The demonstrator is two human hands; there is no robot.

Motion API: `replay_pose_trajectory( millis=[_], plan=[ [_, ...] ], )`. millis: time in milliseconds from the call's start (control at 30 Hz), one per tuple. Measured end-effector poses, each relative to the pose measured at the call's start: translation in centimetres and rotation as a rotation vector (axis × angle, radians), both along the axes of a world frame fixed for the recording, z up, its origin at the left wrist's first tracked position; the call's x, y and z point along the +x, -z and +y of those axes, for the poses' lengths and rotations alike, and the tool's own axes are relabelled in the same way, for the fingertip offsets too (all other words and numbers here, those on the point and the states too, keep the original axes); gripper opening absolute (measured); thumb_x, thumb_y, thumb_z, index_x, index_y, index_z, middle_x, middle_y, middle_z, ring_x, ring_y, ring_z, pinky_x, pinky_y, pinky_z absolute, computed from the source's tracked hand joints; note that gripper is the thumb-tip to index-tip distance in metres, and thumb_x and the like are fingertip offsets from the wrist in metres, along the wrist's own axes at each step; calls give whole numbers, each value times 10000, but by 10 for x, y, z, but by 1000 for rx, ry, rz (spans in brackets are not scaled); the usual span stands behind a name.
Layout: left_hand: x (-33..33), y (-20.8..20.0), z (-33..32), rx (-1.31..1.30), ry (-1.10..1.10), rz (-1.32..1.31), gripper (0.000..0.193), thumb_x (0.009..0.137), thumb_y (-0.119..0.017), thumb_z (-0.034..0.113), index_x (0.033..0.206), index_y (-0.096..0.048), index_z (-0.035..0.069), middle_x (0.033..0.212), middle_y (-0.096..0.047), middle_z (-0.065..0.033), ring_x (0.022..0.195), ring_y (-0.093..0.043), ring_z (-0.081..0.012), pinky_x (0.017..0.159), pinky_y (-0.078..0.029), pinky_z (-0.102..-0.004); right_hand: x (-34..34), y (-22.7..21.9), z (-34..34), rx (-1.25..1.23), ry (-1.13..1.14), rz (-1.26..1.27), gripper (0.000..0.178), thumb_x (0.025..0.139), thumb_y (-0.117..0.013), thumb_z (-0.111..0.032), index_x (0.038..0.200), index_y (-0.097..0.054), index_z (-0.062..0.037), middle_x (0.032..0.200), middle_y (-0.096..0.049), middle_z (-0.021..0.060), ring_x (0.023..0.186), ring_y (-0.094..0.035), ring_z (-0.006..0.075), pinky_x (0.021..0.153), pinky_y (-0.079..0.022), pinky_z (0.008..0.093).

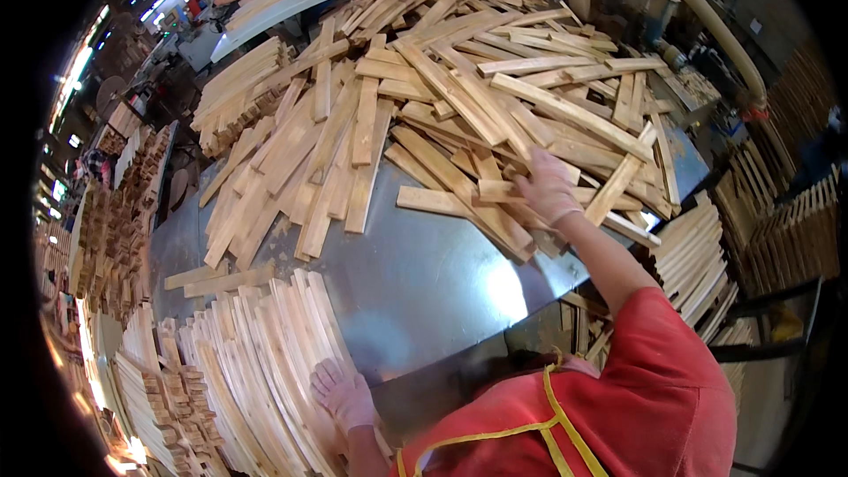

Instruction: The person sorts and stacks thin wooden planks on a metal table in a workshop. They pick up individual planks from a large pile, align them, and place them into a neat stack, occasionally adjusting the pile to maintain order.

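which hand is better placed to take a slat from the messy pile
Probably the right: the right hand is at the loose pile of slats, while the left hand rests on the neat row of slats, with metal tabletop between it and the pile.

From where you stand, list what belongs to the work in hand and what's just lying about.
In the work, by the look of it:
- right hand, at the pile
- pile of loose slats
- left hand, on the row
- row of slats
- metal table

Apparently just about:
- curved hose
- white table
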State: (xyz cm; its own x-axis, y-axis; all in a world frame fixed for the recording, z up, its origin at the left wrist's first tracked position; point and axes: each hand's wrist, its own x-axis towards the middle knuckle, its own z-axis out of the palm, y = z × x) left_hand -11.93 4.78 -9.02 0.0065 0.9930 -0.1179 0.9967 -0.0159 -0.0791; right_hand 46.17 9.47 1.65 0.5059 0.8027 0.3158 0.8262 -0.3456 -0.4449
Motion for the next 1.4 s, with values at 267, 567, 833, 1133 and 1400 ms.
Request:
replay_pose_trajectory(
  millis=[267,567,833,1133,1400],
  plan=[
    [5,15,11,5,-92,118,920,913,-686,431,1656,-285,65,1702,-311,-176,1576,-260,-398,1302,-150,-545,31,44,-47,34,-47,473,799,802,-797,-265,1509,-520,-17,1367,-658,280,1288,-622,427,1104,-496,450],
    [50,-11,26,-4,-245,122,931,905,-691,464,1668,-297,105,1690,-344,-144,1551,-309,-372,1287,-202,-534,117,-36,109,-362,70,16,954,807,-843,-274,1607,-368,-60,1311,-694,245,1218,-687,409,1025,-557,481],
    [39,3,20,49,-233,130,907,894,-703,457,1642,-327,109,1667,-365,-154,1538,-331,-391,1282,-189,-568,114,-26,126,13,-94,836,896,775,-793,-126,1578,-420,9,1338,-669,326,1154,-715,401,1005,-573,438],
    [38,3,22,45,-220,155,868,932,-651,473,1651,-340,99,1681,-371,-167,1554,-314,-398,1287,-186,-565,24,-26,192,-396,-75,-7,1003,829,-791,-232,1665,-242,-152,1212,-718,276,1167,-705,433,1001,-564,507],
    [44,-6,23,71,-198,123,847,922,-689,420,1636,-366,99,1685,-369,-152,1535,-337,-395,1278,-221,-547,31,-10,155,-99,-229,814,1045,791,-832,-121,1670,-268,-100,1275,-683,258,1145,-702,345,932,-603,472]
  ],
)
